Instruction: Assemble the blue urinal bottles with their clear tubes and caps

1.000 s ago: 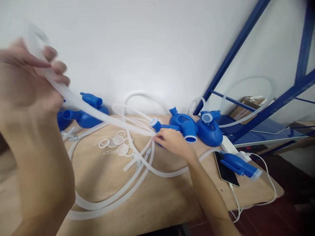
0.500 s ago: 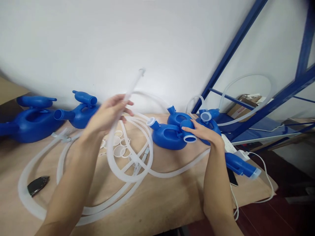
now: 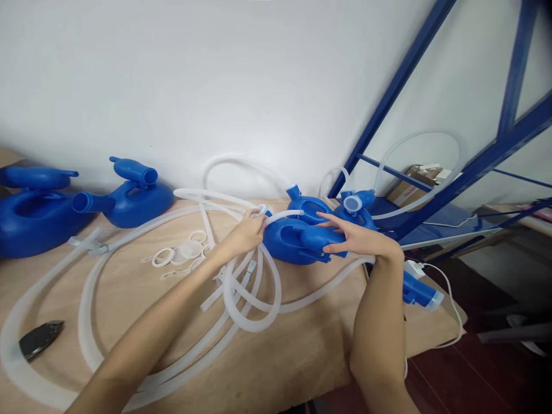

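Observation:
My left hand [image 3: 249,231] is closed at the white-capped neck [image 3: 260,210] of a blue plastic urinal bottle [image 3: 293,248]. A translucent hose [image 3: 284,214] is pinched in its fingers, and the free end points right across the bottle's top. My fingers hide whether hose and neck touch. My right hand [image 3: 351,237] curves around the blue funnel piece [image 3: 317,237] lying on the bottle, thumb below and fingers above. Behind stands another blue urinal bottle [image 3: 310,208] with a hose at its neck. One more bottle [image 3: 354,215] with a white cap is just right of it.
Hose coils [image 3: 254,326] spread over the table [image 3: 267,368]. White plastic rings and caps [image 3: 190,250] lie left of the coils. Two blue urinal bottles [image 3: 138,204] stand at the left. A dark pointed object [image 3: 41,339] lies front left. A blue shelf frame [image 3: 405,75] rises at the right.
My left hand has come down and right with the hose, from above the table to the bottle's neck. The funnel piece under my right hand has turned; its white rim no longer shows.

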`<state>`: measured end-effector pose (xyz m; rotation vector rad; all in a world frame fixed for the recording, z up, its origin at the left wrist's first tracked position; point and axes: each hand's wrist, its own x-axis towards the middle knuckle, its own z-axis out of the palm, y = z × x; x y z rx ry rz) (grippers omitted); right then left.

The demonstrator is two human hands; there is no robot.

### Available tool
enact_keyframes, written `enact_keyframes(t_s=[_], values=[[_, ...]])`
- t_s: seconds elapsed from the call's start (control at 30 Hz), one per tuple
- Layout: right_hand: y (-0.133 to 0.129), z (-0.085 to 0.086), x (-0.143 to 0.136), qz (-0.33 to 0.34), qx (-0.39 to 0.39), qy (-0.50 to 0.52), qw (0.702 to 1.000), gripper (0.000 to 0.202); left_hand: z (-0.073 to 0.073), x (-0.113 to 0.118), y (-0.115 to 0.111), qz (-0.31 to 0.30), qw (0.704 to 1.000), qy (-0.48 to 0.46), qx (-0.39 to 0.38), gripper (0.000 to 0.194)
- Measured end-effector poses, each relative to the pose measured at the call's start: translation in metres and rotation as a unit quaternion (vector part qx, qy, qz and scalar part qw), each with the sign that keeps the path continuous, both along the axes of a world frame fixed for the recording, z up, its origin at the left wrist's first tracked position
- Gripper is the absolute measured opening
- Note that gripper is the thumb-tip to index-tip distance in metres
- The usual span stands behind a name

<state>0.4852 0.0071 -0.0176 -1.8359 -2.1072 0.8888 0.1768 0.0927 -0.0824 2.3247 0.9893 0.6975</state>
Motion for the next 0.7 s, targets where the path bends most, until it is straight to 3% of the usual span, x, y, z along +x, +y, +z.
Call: enact_keyframes(t_s=[0.13, 0.23, 0.3, 0.43, 0.7], values=[[-0.014, 0.011, 0.002, -0.042, 0.079, 0.03, 0.996, 0.084, 0.034, -0.036, 0.002, -0.04, 0.996, -0.02, -0.074, 0.032], [-0.02, 0.012, 0.012, -0.051, 0.162, 0.082, 0.982, 0.081, 0.059, -0.071, 0.001, -0.026, 0.989, -0.025, -0.14, 0.035], [-0.022, 0.01, 0.018, -0.053, 0.175, 0.097, 0.978, 0.081, 0.069, -0.091, 0.001, -0.02, 0.988, -0.034, -0.146, 0.035], [-0.02, 0.007, 0.021, -0.059, 0.181, 0.088, 0.978, 0.08, 0.073, -0.109, 0.004, -0.042, 0.985, -0.061, -0.158, 0.031], [-0.012, 0.006, 0.013, -0.024, 0.198, 0.051, 0.979, 0.076, 0.062, -0.101, 0.01, -0.086, 0.979, -0.077, -0.167, 0.036]])
